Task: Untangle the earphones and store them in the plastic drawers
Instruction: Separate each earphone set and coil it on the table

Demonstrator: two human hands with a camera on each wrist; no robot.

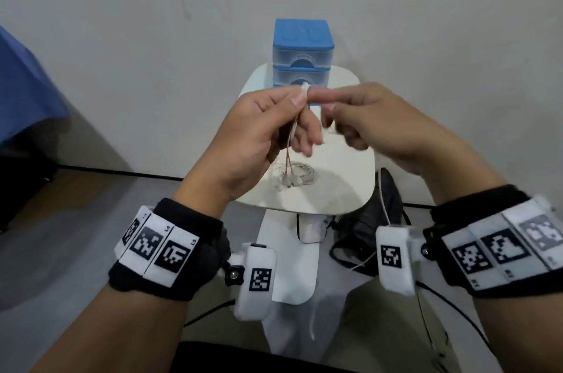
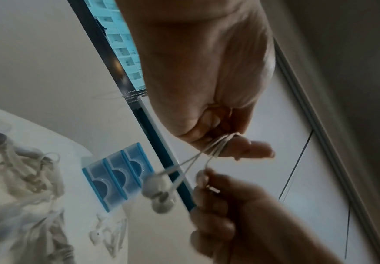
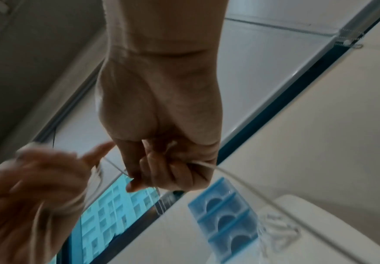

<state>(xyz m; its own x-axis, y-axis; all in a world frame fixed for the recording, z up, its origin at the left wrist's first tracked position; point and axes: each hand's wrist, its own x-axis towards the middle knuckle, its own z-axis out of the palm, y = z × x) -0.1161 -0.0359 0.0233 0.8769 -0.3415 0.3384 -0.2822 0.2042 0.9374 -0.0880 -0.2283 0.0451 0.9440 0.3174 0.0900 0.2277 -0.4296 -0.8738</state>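
The earphones [image 1: 293, 141] you are working on hang in the air between your two hands, above the small white bench [image 1: 344, 177] — their cord runs nearly straight down from the pinch, and the two earbuds [image 2: 159, 194] dangle at the bottom, just over a second coil of earphones [image 1: 300, 174] lying flat on the bench. So the long axis is vertical, top end at your fingertips, loose end below.

Your left hand [image 1: 259, 134] has its grip closed on the cord: thumb and forefinger pinch the upper end, and the left wrist view shows several strands looped round a finger [image 2: 250, 150]. Your right hand [image 1: 374, 122] meets it fingertip to fingertip, its fingers curled round another stretch of the same cord, which trails out of the fist toward the bench in the right wrist view (that picture is blurred, so how many strands it holds is unclear).

The plastic drawers [image 1: 301, 58] stand at the far edge of the bench, straight beyond your hands, all three fronts pushed in. I'd judge the untangling unfinished; the next pull should draw the hands apart sideways, across the hanging axis. The right hand seems slightly nearer the drawers — but neither is free for a handle.
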